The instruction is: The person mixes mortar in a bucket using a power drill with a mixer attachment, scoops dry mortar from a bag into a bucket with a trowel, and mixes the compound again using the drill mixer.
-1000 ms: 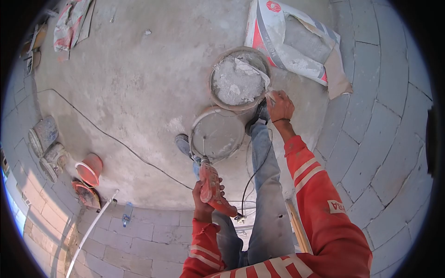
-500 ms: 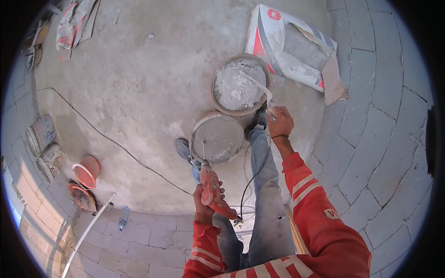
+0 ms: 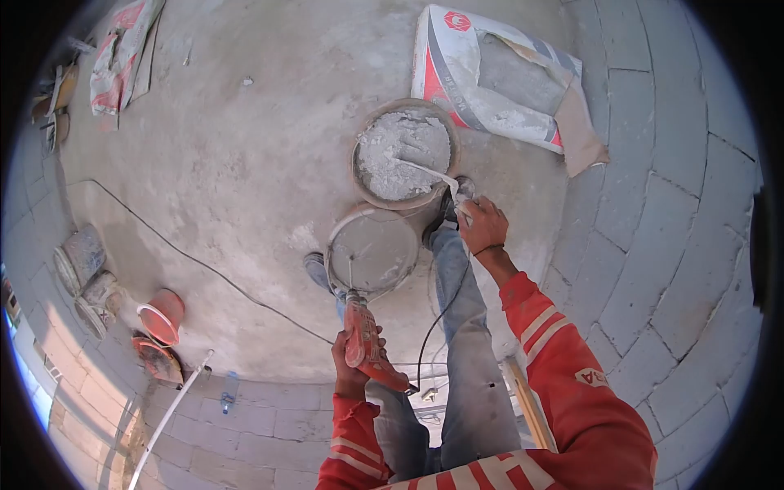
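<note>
A red drill (image 3: pixel 364 343) is gripped in my left hand (image 3: pixel 349 357), its thin rod reaching into a round bucket of grey wet mix (image 3: pixel 374 250). My right hand (image 3: pixel 483 225) is closed around the handle of a trowel (image 3: pixel 429 171). The trowel's blade lies in the grey powder (image 3: pixel 404 151) of a second bucket (image 3: pixel 360 175), just beyond the first. A torn mortar bag (image 3: pixel 498 102) lies on the floor behind that bucket. The drill's black cable (image 3: pixel 421 355) curves up beside my leg.
At the left stand a red bucket (image 3: pixel 162 316) and dirty pails (image 3: pixel 80 257). A white pipe (image 3: pixel 170 416) and a plastic bottle (image 3: pixel 229 392) are at the lower left. A long cable (image 3: pixel 216 273) crosses the floor. Block walls run along the right and bottom.
My right hand has moved slightly down, and the trowel now lies lower across the powder, its blade further to the left. The left hand keeps the drill in the wet mix. The view has shifted slightly.
</note>
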Demonstrator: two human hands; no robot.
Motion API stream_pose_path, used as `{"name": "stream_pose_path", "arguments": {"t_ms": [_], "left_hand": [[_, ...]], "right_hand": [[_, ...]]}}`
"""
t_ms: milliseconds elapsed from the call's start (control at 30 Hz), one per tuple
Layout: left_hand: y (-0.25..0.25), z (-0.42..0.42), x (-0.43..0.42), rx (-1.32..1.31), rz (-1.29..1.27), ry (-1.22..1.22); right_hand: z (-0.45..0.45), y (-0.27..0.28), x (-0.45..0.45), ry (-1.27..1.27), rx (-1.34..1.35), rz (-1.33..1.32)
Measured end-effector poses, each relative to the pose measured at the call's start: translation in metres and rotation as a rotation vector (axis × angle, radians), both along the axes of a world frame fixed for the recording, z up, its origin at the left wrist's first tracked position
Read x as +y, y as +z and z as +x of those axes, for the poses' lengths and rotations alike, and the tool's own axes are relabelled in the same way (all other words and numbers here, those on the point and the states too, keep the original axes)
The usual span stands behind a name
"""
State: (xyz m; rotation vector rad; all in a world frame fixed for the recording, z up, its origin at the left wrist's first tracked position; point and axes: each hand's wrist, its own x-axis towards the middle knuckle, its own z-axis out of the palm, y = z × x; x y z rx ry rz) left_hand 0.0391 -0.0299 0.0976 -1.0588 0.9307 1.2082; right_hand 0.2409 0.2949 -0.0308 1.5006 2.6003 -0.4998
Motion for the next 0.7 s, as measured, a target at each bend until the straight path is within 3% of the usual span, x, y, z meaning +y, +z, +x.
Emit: {"name": "stream_pose_path", "arguments": {"t_ms": [467, 700], "left_hand": [[-0.007, 0.016, 0.004, 0.041, -0.041, -0.093], [-0.011, 0.017, 0.004, 0.101, -0.043, -0.166]], "right_hand": [[-0.014, -0.011, 0.055, 0.012, 0.067, -0.017], [0.022, 0.018, 0.081, -0.263, 0.12, -0.027]]}}
